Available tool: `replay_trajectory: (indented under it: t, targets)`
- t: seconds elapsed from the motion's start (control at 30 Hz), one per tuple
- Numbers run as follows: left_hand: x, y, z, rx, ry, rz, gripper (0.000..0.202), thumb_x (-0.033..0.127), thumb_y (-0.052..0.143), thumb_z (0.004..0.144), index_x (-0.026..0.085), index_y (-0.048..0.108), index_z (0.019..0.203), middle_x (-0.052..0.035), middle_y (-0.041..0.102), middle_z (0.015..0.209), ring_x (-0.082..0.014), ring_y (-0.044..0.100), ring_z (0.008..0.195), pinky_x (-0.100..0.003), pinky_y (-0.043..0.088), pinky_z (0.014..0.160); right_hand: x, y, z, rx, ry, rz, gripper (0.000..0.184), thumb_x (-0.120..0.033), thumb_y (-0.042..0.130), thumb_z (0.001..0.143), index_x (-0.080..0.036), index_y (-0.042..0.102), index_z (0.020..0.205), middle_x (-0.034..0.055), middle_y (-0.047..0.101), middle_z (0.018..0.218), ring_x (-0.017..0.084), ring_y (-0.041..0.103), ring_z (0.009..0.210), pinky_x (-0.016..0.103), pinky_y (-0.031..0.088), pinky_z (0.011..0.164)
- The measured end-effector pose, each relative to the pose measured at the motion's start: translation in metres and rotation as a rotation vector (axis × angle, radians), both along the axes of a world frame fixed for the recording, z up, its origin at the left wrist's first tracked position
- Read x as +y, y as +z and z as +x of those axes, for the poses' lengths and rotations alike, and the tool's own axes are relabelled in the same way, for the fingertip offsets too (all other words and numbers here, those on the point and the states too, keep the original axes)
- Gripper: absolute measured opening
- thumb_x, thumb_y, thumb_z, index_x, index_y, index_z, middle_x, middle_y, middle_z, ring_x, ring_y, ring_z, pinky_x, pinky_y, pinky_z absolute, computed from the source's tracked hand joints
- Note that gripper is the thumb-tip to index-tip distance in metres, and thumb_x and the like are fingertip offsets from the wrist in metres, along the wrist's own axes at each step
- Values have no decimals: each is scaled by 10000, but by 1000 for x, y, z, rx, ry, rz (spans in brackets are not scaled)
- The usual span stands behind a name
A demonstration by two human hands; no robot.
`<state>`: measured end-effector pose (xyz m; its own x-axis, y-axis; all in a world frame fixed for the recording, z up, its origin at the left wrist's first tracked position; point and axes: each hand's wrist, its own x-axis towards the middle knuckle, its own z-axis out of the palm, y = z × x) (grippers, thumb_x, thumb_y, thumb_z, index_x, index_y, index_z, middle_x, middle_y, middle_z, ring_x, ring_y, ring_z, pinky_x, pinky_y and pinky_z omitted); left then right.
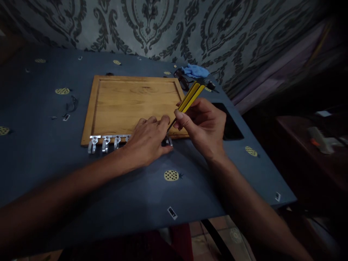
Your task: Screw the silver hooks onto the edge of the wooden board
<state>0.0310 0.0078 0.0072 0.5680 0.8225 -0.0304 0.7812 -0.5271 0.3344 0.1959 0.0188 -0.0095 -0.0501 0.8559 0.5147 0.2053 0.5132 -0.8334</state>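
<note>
A wooden board (136, 103) with a raised frame lies flat on the table. Along its near edge runs a silver metal hook rail (105, 143) with several hooks. My left hand (148, 139) lies over the right part of the rail, fingers bent on the board's edge and thumb at the front by the last hook, gripping rail and board edge. My right hand (205, 125) is closed around a screwdriver (191, 96) with a yellow and black handle. The screwdriver leans, shaft pointing down-left to the rail's right end; my left fingers partly hide its tip.
Behind the board's right corner lie sunglasses (183, 79) and a blue cloth (196, 70). A dark flat tablet or phone (230, 121) is beyond my right hand. Small clear plastic (72, 104) and screws (53, 117) lie left on the blue patterned tablecloth (122, 203). A patterned wall stands behind.
</note>
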Motion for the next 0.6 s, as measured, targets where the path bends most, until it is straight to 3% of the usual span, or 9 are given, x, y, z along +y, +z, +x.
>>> replay_trajectory:
  t: [0.2, 0.4, 0.6]
  targets:
    - [1, -3, 0, -16, -2, 18, 620, 390, 741, 892, 98, 453, 1357, -155, 696, 1180, -358, 595, 1213, -475, 462, 999, 1, -1, 3, -11, 15, -65, 375, -495, 867, 765, -256, 590, 847, -52, 639, 747, 107, 628, 574, 273, 575, 538]
    - [1, -3, -2, -40, -8, 15, 604, 368, 743, 887, 111, 452, 1350, -157, 694, 1207, -353, 599, 1211, -475, 464, 1000, 1, 9, 8, 9, 165, -186, 417, -527, 882, 731, -288, 690, 1014, -46, 711, 845, 116, 665, 592, 296, 615, 595]
    - [0, -1, -2, -47, -8, -2, 574, 357, 739, 889, 112, 461, 1327, -157, 687, 1187, -358, 599, 1197, -475, 466, 992, 0, 17, 10, -19, 212, -221, 317, -495, 869, 766, -232, 750, 897, -30, 696, 706, 133, 676, 610, 295, 626, 616]
